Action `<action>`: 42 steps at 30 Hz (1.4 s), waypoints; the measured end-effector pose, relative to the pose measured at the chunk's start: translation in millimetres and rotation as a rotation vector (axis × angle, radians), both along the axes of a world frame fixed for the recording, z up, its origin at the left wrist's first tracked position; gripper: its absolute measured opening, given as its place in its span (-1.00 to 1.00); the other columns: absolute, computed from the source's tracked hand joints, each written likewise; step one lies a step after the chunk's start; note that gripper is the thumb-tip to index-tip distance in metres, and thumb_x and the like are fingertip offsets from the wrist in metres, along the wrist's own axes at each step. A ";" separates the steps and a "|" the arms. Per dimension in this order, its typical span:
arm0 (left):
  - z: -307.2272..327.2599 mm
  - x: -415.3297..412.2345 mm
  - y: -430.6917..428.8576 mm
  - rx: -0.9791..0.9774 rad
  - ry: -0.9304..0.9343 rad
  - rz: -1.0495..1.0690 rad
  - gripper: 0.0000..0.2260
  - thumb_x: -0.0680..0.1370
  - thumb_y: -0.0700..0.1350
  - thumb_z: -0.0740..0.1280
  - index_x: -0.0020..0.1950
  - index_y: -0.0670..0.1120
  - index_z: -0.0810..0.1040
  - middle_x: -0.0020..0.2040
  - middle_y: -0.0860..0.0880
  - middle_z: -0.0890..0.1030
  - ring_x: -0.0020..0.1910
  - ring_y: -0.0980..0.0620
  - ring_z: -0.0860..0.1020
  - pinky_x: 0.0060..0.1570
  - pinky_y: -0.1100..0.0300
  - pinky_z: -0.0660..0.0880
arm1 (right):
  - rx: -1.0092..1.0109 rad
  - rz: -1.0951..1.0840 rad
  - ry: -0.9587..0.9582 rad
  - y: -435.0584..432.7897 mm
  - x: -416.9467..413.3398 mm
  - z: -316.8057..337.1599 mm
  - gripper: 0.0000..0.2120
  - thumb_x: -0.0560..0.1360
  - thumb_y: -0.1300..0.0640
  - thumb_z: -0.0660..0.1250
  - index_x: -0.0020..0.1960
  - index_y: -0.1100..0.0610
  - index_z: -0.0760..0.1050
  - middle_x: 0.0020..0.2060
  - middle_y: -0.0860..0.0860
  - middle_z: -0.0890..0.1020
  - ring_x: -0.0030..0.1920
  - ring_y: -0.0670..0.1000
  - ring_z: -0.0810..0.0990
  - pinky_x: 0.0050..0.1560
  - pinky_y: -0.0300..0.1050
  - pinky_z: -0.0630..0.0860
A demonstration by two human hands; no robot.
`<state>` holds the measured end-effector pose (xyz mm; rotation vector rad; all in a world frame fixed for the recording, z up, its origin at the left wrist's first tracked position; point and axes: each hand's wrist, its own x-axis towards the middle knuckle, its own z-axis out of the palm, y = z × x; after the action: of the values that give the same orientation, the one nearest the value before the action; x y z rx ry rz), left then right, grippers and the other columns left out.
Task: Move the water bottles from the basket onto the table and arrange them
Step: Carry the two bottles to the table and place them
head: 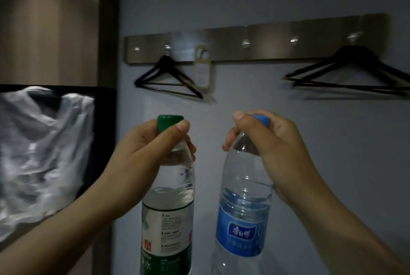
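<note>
my left hand (150, 152) is curled round the neck of a clear plastic water bottle with a green cap and a green-and-white label (166, 221), thumb lying across just under the cap. my right hand (277, 148) grips the neck and blue cap of a second clear plastic water bottle with a blue label (241, 223), fingers wrapped over the top. both grips are narrow and full.

the bottles hang straight down from my hands, long axes upright, side by side and a little apart, the green-capped one left, the blue-capped one right. they are held up in the air in front of a grey wall (332, 130), below a brushed metal hook rail (266, 46). so each bottle lies directly under its grip, and i judge that setting them down means lowering along that upright axis. the hands look about level, so neither seems nearer.

what i cannot see matters most. the table and the basket are out of view, and the bottoms of both bottles are cut off at the near edge, so i cannot tell how high they hang above any surface. to the left a crumpled white plastic bag (40, 152) sits in a dark frame, and whether that is the basket i cannot tell. black clothes hangers (355, 52) and a pale paper door tag (203, 72) hang from the rail, blurred.
</note>
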<state>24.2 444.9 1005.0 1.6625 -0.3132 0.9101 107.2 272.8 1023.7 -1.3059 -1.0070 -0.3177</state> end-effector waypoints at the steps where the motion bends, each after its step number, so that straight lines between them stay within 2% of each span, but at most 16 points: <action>1: -0.7 -9.0 15.4 -0.001 0.005 0.040 -0.65 0.41 0.10 0.40 -0.20 -0.21 0.61 -0.21 -0.16 0.69 -0.21 -0.07 0.69 -0.25 0.33 0.57 | -0.011 0.037 0.001 20.3 -1.5 -0.7 -0.78 0.51 0.05 0.32 -0.24 0.17 0.52 -0.36 0.05 0.68 -0.31 -0.04 0.65 -0.24 -0.35 0.51; 6: -5.2 -44.1 87.9 -0.018 0.021 0.230 -0.67 0.44 0.10 0.37 -0.16 -0.19 0.62 -0.19 -0.15 0.70 -0.19 -0.05 0.68 -0.20 0.34 0.57 | -0.027 0.232 0.011 113.4 -7.1 -1.8 -0.73 0.51 0.07 0.32 -0.19 0.29 0.52 -0.36 0.10 0.68 -0.36 -0.12 0.63 -0.29 -0.40 0.49; 9: -11.4 -59.2 126.5 -0.030 0.020 0.330 -0.69 0.44 0.09 0.37 -0.19 -0.17 0.63 -0.20 -0.16 0.69 -0.18 -0.08 0.68 -0.17 0.27 0.60 | -0.042 0.336 -0.004 165.3 -9.1 -3.6 -0.71 0.51 0.07 0.32 -0.20 0.30 0.52 -0.35 0.13 0.67 -0.34 -0.08 0.64 -0.26 -0.39 0.50; 12: -18.5 -71.6 161.9 -0.008 0.047 0.436 -0.68 0.47 0.11 0.36 -0.18 -0.16 0.63 -0.19 -0.15 0.69 -0.18 -0.09 0.68 -0.08 0.20 0.62 | -0.045 0.416 -0.009 213.8 -9.5 -7.7 -0.70 0.49 0.02 0.33 -0.22 0.27 0.52 -0.34 0.16 0.67 -0.29 0.04 0.66 -0.23 -0.32 0.55; 14: -21.5 -78.0 185.9 -0.012 0.049 0.497 -0.65 0.44 0.12 0.33 -0.16 -0.19 0.62 -0.19 -0.16 0.69 -0.17 -0.08 0.68 -0.13 0.25 0.61 | -0.048 0.470 -0.022 248.6 -6.7 -11.2 -0.66 0.47 -0.01 0.32 -0.21 0.29 0.53 -0.33 0.16 0.67 -0.29 0.08 0.65 -0.21 -0.23 0.58; 17: -24.9 -85.3 217.4 -0.002 0.046 0.622 -0.64 0.38 0.14 0.29 -0.14 -0.15 0.62 -0.19 -0.14 0.69 -0.18 -0.04 0.68 -0.18 0.30 0.58 | -0.061 0.578 -0.032 299.8 -2.7 -14.6 -0.64 0.48 -0.01 0.32 -0.17 0.33 0.53 -0.31 0.18 0.67 -0.20 0.19 0.64 -0.07 -0.10 0.61; 20: -25.4 -91.3 247.7 0.024 0.058 0.758 -0.65 0.38 0.16 0.28 -0.12 -0.10 0.62 -0.18 -0.10 0.69 -0.20 0.00 0.67 -0.20 0.32 0.58 | -0.052 0.708 -0.041 350.0 0.1 -11.9 -0.68 0.49 0.00 0.32 -0.18 0.29 0.54 -0.34 0.12 0.67 -0.23 0.15 0.64 -0.11 -0.14 0.61; 22: -24.6 -94.7 268.2 0.027 0.068 0.835 -0.65 0.37 0.16 0.27 -0.14 -0.10 0.62 -0.19 -0.11 0.68 -0.22 -0.01 0.67 -0.23 0.33 0.58 | -0.042 0.788 -0.038 383.0 0.7 -10.4 -0.69 0.46 -0.03 0.32 -0.18 0.25 0.54 -0.35 0.09 0.68 -0.30 0.04 0.64 -0.21 -0.24 0.59; 25: -28.0 -100.7 295.9 0.031 0.080 0.935 -0.64 0.39 0.16 0.27 -0.15 -0.13 0.60 -0.21 -0.16 0.66 -0.23 -0.08 0.66 -0.23 0.23 0.61 | -0.044 0.908 -0.024 431.1 0.1 -13.6 -0.72 0.45 -0.03 0.32 -0.17 0.21 0.53 -0.36 0.07 0.67 -0.32 -0.09 0.65 -0.22 -0.34 0.54; 30: -42.3 -118.1 338.9 -0.046 0.103 1.074 -0.66 0.39 0.15 0.28 -0.11 -0.11 0.59 -0.21 -0.14 0.66 -0.23 -0.12 0.66 -0.21 0.02 0.60 | -0.077 1.021 -0.031 507.6 -9.9 -30.0 -0.75 0.48 -0.02 0.32 -0.14 0.18 0.53 -0.36 0.03 0.68 -0.30 -0.07 0.67 -0.20 -0.31 0.57; 33: -47.5 -132.9 365.0 -0.048 0.124 1.154 -0.67 0.39 0.16 0.27 -0.11 -0.09 0.59 -0.20 -0.12 0.67 -0.22 -0.09 0.66 -0.21 0.05 0.62 | -0.087 1.074 -0.053 547.2 -23.7 -39.5 -0.72 0.48 -0.06 0.33 -0.13 0.19 0.53 -0.35 0.02 0.67 -0.28 -0.01 0.68 -0.14 -0.24 0.61; 38: -58.2 -165.0 420.5 -0.041 0.120 1.236 -0.63 0.49 0.19 0.29 -0.12 -0.12 0.59 -0.19 -0.12 0.67 -0.22 -0.04 0.67 -0.24 0.15 0.61 | -0.114 1.145 -0.020 612.5 -55.8 -51.9 -0.70 0.45 -0.06 0.31 -0.14 0.21 0.53 -0.34 0.08 0.67 -0.30 -0.02 0.67 -0.22 -0.30 0.57; 42: -65.9 -200.0 475.5 -0.012 0.138 1.253 -0.64 0.39 0.21 0.30 -0.13 -0.08 0.60 -0.19 -0.10 0.67 -0.21 -0.03 0.66 -0.20 0.12 0.62 | -0.114 1.138 -0.027 667.1 -86.9 -61.7 -0.72 0.45 -0.04 0.30 -0.15 0.20 0.53 -0.34 0.08 0.67 -0.31 -0.01 0.66 -0.21 -0.30 0.57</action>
<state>-175.8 920.4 939.1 1.8337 0.9450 1.6473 20.2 939.8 962.0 -0.6503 -1.6300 0.5977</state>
